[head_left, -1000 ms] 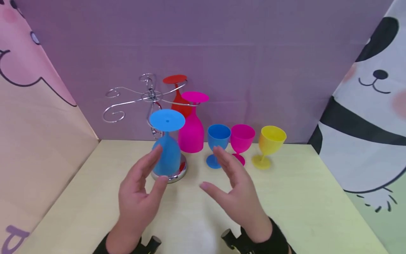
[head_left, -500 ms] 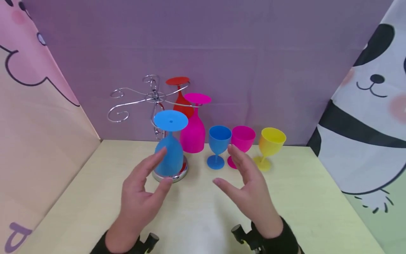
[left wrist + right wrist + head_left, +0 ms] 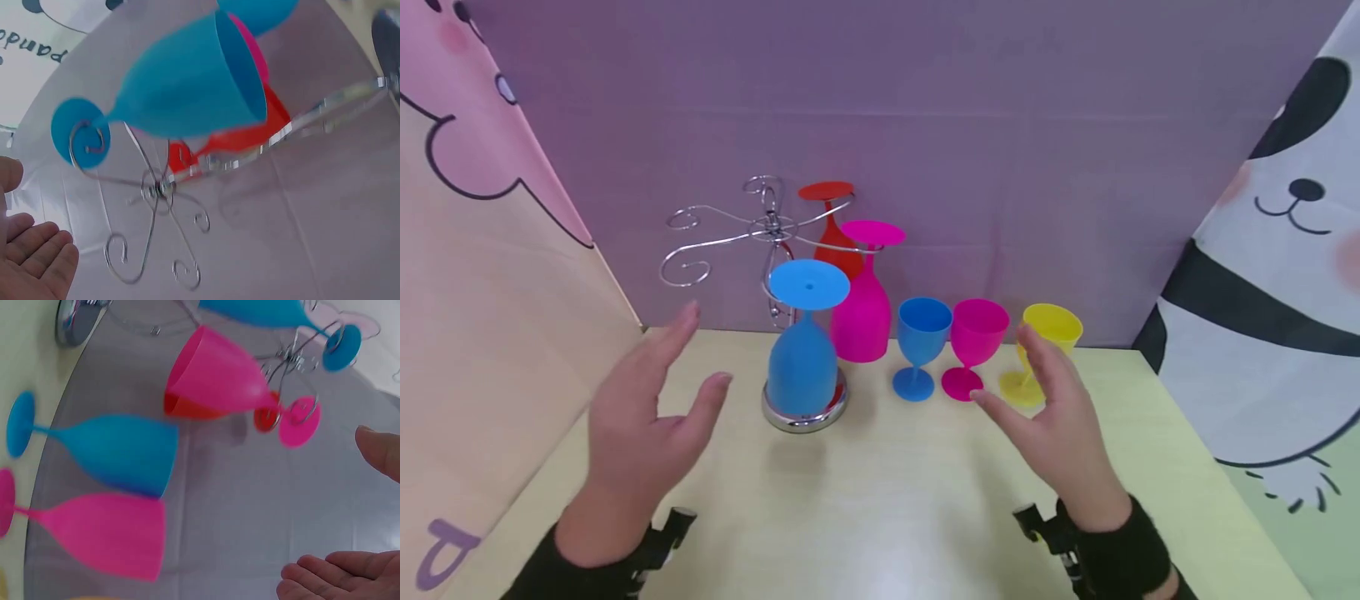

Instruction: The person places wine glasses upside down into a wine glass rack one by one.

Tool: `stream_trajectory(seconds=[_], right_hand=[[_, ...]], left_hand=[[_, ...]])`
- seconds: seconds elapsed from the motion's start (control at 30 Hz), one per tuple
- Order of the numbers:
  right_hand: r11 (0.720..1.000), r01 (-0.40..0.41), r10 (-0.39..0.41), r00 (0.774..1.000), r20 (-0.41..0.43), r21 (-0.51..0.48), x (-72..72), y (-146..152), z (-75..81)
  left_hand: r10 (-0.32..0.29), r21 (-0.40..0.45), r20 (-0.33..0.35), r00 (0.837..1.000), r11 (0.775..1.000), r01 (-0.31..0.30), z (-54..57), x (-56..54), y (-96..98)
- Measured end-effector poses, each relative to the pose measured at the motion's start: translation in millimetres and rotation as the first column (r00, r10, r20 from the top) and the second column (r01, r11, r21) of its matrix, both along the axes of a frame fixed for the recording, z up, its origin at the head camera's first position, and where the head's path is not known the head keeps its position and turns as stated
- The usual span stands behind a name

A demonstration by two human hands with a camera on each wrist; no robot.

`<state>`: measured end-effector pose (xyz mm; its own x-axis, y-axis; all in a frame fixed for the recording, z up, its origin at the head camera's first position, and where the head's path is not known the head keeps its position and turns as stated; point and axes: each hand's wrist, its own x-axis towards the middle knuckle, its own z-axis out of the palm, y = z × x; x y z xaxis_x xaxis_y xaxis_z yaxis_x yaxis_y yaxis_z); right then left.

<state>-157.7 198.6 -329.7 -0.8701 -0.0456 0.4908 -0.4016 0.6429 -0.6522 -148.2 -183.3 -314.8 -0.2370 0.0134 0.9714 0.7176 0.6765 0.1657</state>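
A chrome wire rack (image 3: pixel 772 227) with curled arms holds three upside-down goblets by their feet: a blue goblet (image 3: pixel 802 367) in front, a pink goblet (image 3: pixel 861 321) and a red goblet (image 3: pixel 835 242) behind. Upright on the table, right of the rack, stand a smaller-looking blue goblet (image 3: pixel 922 329), a pink goblet (image 3: pixel 978 329) and a yellow goblet (image 3: pixel 1052 327). My left hand (image 3: pixel 643 425) hovers left of the rack, fingers extended and thumb apart, holding nothing. My right hand (image 3: pixel 1060 425) is likewise spread and bare, partly covering the yellow goblet.
The pale table (image 3: pixel 880 508) ends at a purple backdrop (image 3: pixel 925 125) behind the goblets. A printed panel with a panda (image 3: pixel 1292 275) stands on the right, and another printed panel (image 3: pixel 490 275) on the left. The rack's round chrome base (image 3: pixel 805 421) rests on the table.
Both hands have moved apart: the left hand leftward away from the hanging blue goblet, the right hand rightward to in front of the yellow goblet. The goblets and rack stay put.
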Motion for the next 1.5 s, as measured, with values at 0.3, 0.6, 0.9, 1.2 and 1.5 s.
stream_trajectory(seconds=[0.3,0.6,0.9,1.2,1.5], right_hand=[[0.901,0.282,-0.225,0.953,0.202,-0.330,-39.1,37,-8.4],[0.877,0.364,-0.273,0.915,0.297,-0.313,-65.9,59,-24.4],[0.894,0.366,-0.266,0.898,0.350,-0.258,-90.2,70,-38.1],[0.914,0.351,-0.280,0.909,0.310,-0.203,-104.0,77,-43.8],[0.917,0.327,-0.233,0.903,0.360,-0.227,-115.9,80,-47.4]], left_hand=[[0.162,-0.113,-0.009,0.987,0.980,-0.162,17.3,-23.2,-40.1],[0.254,-0.254,0.171,0.952,0.945,-0.206,23.8,-37.0,-64.0],[0.256,-0.323,0.193,0.947,0.928,-0.185,27.4,-50.1,-73.0],[0.226,-0.273,0.164,0.960,0.946,-0.176,27.4,-62.4,-72.2],[0.215,-0.255,0.135,0.967,0.951,-0.176,28.2,-62.8,-72.4]])
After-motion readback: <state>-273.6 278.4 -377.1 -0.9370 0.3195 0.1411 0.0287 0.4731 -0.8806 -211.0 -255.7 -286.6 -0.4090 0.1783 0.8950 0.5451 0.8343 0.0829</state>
